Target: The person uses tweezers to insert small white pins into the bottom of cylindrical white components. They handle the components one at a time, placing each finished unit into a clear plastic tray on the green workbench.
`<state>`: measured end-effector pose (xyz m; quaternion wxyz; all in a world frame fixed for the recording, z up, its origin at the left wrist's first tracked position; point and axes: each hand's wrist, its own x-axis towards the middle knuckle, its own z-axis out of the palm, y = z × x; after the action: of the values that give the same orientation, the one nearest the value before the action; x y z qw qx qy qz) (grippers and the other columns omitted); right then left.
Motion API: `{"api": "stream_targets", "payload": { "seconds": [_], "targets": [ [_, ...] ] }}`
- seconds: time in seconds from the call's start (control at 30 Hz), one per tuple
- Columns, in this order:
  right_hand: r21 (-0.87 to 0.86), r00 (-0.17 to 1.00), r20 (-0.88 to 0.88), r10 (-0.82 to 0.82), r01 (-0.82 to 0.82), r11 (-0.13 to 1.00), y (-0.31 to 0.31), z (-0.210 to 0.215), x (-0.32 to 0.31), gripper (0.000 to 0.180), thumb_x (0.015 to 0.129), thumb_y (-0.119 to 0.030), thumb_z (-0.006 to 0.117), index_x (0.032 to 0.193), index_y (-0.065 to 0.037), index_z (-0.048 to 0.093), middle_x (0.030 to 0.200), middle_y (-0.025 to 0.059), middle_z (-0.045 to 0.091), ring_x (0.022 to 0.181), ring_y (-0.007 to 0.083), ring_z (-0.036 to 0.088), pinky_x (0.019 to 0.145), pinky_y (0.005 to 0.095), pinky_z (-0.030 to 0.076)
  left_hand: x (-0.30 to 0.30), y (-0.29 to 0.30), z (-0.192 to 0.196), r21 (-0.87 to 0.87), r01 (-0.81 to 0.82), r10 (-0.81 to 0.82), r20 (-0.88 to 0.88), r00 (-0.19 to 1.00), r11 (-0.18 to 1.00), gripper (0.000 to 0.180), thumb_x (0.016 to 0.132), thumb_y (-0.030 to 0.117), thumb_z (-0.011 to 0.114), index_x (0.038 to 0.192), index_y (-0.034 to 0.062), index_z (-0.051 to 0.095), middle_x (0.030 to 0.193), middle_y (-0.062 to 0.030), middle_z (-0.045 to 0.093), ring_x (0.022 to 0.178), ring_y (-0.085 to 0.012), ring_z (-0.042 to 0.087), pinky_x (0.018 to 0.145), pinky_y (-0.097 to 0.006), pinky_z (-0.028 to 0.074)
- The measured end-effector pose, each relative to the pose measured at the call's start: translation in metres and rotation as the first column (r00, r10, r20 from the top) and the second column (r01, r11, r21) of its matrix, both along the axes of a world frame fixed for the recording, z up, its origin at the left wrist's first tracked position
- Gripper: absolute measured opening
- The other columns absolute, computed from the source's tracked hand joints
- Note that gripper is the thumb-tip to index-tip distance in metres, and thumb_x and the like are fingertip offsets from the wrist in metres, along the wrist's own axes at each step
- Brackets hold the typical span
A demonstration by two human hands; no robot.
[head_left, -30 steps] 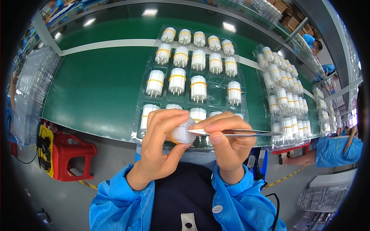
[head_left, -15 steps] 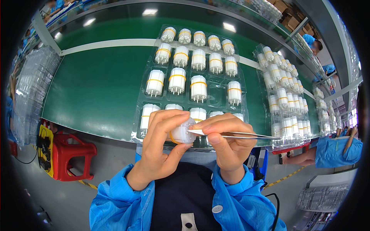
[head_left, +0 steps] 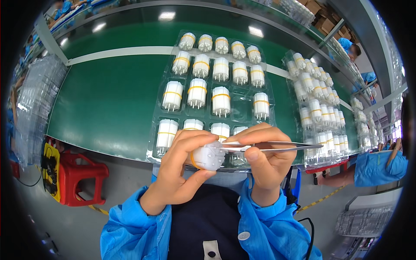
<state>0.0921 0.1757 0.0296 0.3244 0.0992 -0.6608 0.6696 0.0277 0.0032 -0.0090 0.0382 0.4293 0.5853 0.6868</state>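
My left hand [head_left: 175, 173] is closed round a white plastic cylinder [head_left: 212, 157] with an orange band about it. The cylinder lies on its side over the near edge of the bench, its end face turned to the right. In my right hand [head_left: 271, 158] is a pair of metal tweezers [head_left: 299, 146], pinched between thumb and fingers. Their tips are at the cylinder's end face; whether they grip anything there I cannot tell. Beyond my hands, a clear plastic tray [head_left: 241, 108] holds rows of similar white cylinders [head_left: 221, 102], banded in orange with metal pins. One pocket there is vacant.
The tray rests on a green bench [head_left: 108, 99]. More filled trays with white cylinders [head_left: 315, 110] stand to the right. Stacked clear trays [head_left: 37, 104] are at the left end. A red stool [head_left: 82, 175] stands on the floor. Co-workers in blue [head_left: 377, 169] sit farther right.
The cylinder has turned so more of its end face shows. My right hand and the tweezers have shifted slightly to the right, and the tweezers' prongs have tilted up at their far end.
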Motion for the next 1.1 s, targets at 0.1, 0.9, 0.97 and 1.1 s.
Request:
{"api": "stream_targets", "payload": {
  "seconds": [0.1, 0.9, 0.97, 1.1],
  "targets": [
    [0.045, 1.000, 0.011, 0.008, -0.009, 0.999, -0.0005, 0.0011, 0.0004, 0.016, 0.079, 0.004, 0.070, 0.095, 0.006, 0.070, 0.090, 0.0178, 0.073, 0.080, 0.0222, 0.069, 0.071, 0.0302, 0.054, 0.0009, -0.0010, 0.0000, 0.035, 0.083, -0.086, 0.091, 0.992, 0.996, 0.053, 0.082, 0.005, 0.070, 0.130, -0.0037, 0.050, 0.125, -0.0193, 0.054, 0.116, -0.0309, 0.052, 0.099, -0.039, 0.043],
    [0.204, 1.000, 0.014, -0.023, 0.019, 0.979, 0.0001, 0.0037, -0.0037, 0.011, 0.080, 0.001, 0.071, 0.091, 0.002, 0.072, 0.087, 0.0149, 0.073, 0.077, 0.0215, 0.071, 0.067, 0.0287, 0.055, 0.0000, -0.0012, -0.0033, 0.037, 0.061, -0.064, 0.106, 0.992, 0.997, 0.051, 0.083, 0.007, 0.071, 0.129, -0.0041, 0.051, 0.124, -0.0191, 0.054, 0.115, -0.0301, 0.052, 0.097, -0.038, 0.044],
    [0.247, 1.000, -0.004, -0.018, 0.019, 0.969, 0.0015, 0.0055, -0.0052, 0.011, 0.080, 0.001, 0.071, 0.090, 0.001, 0.072, 0.087, 0.0148, 0.073, 0.076, 0.0216, 0.071, 0.066, 0.0287, 0.055, 0.0001, -0.0013, -0.0025, 0.035, 0.063, -0.066, 0.104, 0.992, 0.997, 0.051, 0.083, 0.008, 0.071, 0.129, -0.0041, 0.051, 0.124, -0.0191, 0.054, 0.115, -0.0299, 0.052, 0.097, -0.038, 0.044],
    [0.308, 0.999, -0.043, 0.005, 0.008, 0.951, 0.0033, 0.0066, -0.0079, 0.010, 0.078, 0.001, 0.072, 0.088, 0.001, 0.072, 0.085, 0.0140, 0.073, 0.074, 0.0227, 0.071, 0.064, 0.0292, 0.055, 0.0002, -0.0006, -0.0040, 0.063, 0.063, -0.069, 0.107, 0.992, 0.996, 0.051, 0.083, 0.007, 0.070, 0.129, -0.0041, 0.051, 0.125, -0.0191, 0.054, 0.115, -0.0296, 0.052, 0.097, -0.039, 0.044]
  ]
}}
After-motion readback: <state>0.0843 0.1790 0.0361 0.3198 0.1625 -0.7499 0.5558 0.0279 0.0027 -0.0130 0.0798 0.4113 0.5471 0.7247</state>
